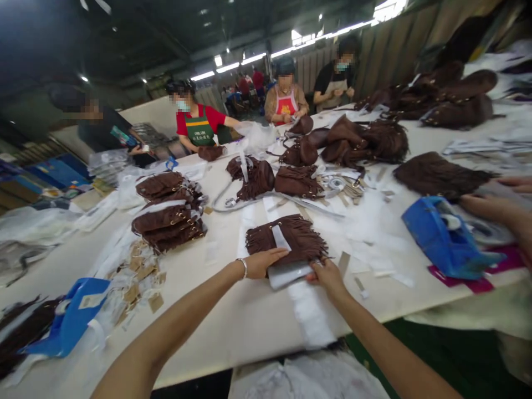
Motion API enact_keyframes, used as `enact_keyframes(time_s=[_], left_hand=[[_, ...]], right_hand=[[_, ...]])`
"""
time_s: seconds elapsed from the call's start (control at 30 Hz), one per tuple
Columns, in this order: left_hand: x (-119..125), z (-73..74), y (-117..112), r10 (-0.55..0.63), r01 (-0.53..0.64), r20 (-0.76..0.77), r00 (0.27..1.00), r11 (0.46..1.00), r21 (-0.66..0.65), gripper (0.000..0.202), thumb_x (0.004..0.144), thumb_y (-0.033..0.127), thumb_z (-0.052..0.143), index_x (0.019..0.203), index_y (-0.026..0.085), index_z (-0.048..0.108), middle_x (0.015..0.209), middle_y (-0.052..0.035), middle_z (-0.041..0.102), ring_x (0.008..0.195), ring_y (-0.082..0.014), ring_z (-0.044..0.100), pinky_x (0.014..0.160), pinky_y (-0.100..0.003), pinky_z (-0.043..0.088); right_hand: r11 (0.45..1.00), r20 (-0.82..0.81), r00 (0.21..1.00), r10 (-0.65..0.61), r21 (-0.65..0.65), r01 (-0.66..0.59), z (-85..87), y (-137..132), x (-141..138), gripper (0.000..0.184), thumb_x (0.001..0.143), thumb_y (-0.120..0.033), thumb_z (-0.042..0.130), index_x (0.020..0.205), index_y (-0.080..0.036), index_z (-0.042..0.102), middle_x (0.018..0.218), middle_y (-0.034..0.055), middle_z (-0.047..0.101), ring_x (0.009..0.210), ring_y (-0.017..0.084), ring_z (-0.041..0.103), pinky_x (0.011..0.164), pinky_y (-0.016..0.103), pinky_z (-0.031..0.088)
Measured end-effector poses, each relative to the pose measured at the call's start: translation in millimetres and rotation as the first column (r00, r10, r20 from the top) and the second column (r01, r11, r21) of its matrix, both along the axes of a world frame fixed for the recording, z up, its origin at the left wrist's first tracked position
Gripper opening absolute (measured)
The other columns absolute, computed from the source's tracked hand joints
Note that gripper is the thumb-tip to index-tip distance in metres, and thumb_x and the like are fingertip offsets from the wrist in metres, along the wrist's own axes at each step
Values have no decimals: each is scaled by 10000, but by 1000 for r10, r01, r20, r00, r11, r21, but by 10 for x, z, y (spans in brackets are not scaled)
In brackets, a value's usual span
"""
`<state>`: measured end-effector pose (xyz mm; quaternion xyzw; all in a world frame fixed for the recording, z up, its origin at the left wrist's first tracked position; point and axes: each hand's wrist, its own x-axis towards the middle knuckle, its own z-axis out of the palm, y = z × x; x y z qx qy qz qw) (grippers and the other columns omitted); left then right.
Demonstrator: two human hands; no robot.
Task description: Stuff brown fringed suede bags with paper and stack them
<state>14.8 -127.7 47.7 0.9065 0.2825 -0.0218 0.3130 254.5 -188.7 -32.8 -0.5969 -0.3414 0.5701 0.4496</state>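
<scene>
A brown fringed bag [299, 235] lies on the table in front of me, a white strip [281, 238] across its middle. Under its near edge sticks out a greyish, shiny flat sheet [286, 275], perhaps plastic. My left hand [266, 262] lies on the bag's near left corner, fingers stretched out flat over it. At the near right corner my right hand [326, 275] is closed, thumb and fingers pinching by the bag's edge and the sheet. Exactly what lies between those fingers is too small to make out. A white paper strip [310, 313] runs beneath toward the table's front edge.
Blue tape dispensers stand at the right [446, 238] and left [75, 316]. Stacked brown bags [168, 213] sit left, with loose tan tags [141, 271] nearer. More bags [353, 141] lie behind. Another person's hand [490, 208] works at the right; several co-workers stand across the table.
</scene>
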Motion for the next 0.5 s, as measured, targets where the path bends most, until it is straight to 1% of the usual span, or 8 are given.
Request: enact_keyframes(time_s=[0.07,0.17,0.33,0.43,0.5], left_hand=[[-32,-17,30,-2,2,1,1000,1000,-7,986,596,-69,455,1504,239,229,1580,-45,281,1439,-194,293,1188,-377,276],[-58,-5,48,8,-8,-9,1000,1000,10,965,595,-78,417,1489,256,278,1558,-16,331,1422,-173,328,1181,-362,299],[-53,12,36,-4,5,-22,1000,999,51,935,601,-74,411,1479,228,304,1546,-28,355,1420,-155,328,1180,-342,302],[-25,36,-18,-12,16,-39,999,995,99,915,615,-44,455,1475,228,304,1552,-38,347,1419,-172,333,1167,-356,330],[15,56,-73,-1,10,-56,998,988,152,859,642,8,515,1457,209,331,1546,-61,354,1409,-201,352,1155,-363,347]], right_hand=[[998,26,999,-46,-39,47,-19,-5,-2,398,764,-358,633,1101,-211,482,714,17,681,531,177,672,524,312,589],[997,33,997,-69,-44,71,5,-17,-2,378,755,-333,661,1069,-209,492,738,26,683,522,171,666,510,304,587],[992,34,993,-112,-46,114,56,-12,-20,396,740,-310,679,1060,-219,465,854,33,698,501,153,658,485,291,583],[985,49,986,-159,-67,162,57,-8,-51,403,726,-286,687,1047,-215,455,844,18,704,499,153,661,464,259,565],[977,53,980,-190,-88,194,60,-10,-70,408,727,-283,691,1053,-213,456,792,1,704,496,154,661,458,245,557]])
